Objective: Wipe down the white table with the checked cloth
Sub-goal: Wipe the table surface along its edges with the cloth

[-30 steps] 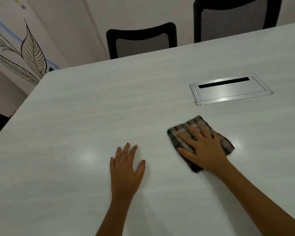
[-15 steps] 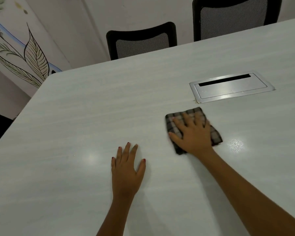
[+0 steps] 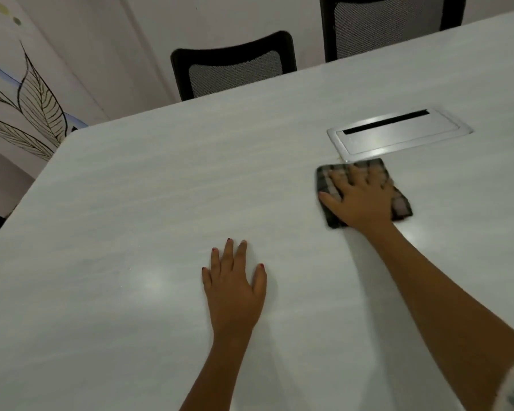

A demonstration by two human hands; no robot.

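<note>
Our left hand [image 3: 235, 289] lies flat on the white worktop [image 3: 131, 203], fingers [image 3: 229, 253] spread, holding nothing – a brace only. Farther out, our right hand [image 3: 361, 200] presses the checked cloth [image 3: 401, 206] down, fingers splayed flat, not gripping. The cloth's far edge sits just beside the metal cable hatch [image 3: 398, 134] – we judge it could snag on that rim and bunch up.

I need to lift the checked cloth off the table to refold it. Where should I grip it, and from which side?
Best guess: grip the checked cloth at its near right corner, coming from the right. It lies flat on the white table under the spread right hand, and that corner pokes out free, away from the metal cable hatch along its far edge.
</note>
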